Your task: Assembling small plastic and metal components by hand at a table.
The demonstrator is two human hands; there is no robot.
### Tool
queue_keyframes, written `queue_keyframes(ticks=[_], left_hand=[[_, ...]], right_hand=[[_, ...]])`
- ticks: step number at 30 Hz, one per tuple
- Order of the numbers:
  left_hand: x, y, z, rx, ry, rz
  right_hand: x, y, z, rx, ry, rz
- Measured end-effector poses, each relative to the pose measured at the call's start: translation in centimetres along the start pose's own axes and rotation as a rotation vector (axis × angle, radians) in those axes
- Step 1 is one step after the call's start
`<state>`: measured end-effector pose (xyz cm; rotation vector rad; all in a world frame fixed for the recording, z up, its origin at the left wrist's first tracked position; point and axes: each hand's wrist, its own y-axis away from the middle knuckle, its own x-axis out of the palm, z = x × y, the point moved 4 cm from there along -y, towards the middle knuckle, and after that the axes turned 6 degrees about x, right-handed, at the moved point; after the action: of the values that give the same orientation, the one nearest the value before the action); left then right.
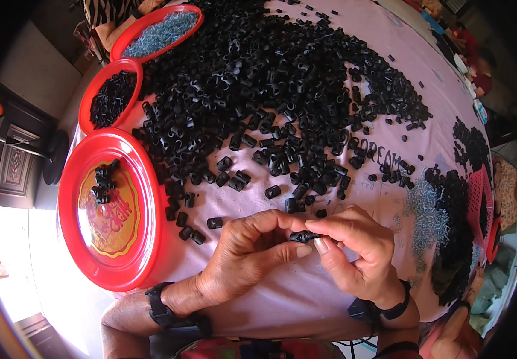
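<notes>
Where the fingertips meet, left hand [243, 257] and right hand [354, 251] each grip narrowly one black plastic piece [304, 237].

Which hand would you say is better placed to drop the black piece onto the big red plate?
Probably the left hand: the big red plate lies directly beside it, whereas the right hand sits farther off. Both pinch the black piece.

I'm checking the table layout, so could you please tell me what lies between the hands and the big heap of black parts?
In the head view, a few loose black parts lie scattered on the pink cloth between the left hand, right hand and the heap.
</notes>
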<state>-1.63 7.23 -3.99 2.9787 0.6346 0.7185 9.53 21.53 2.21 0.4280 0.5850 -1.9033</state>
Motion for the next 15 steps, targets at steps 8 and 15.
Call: queue_keyframes(ticks=[8,15], left_hand=[[0.21,-0.07,-0.47,0.020,-0.107,-0.018],[-0.03,0.17,0.08,0.056,0.041,0.011]], right_hand=[[0.06,0.32,-0.49,0.071,-0.005,-0.072],[0.25,0.33,-0.10,0.023,-0.006,-0.072]])
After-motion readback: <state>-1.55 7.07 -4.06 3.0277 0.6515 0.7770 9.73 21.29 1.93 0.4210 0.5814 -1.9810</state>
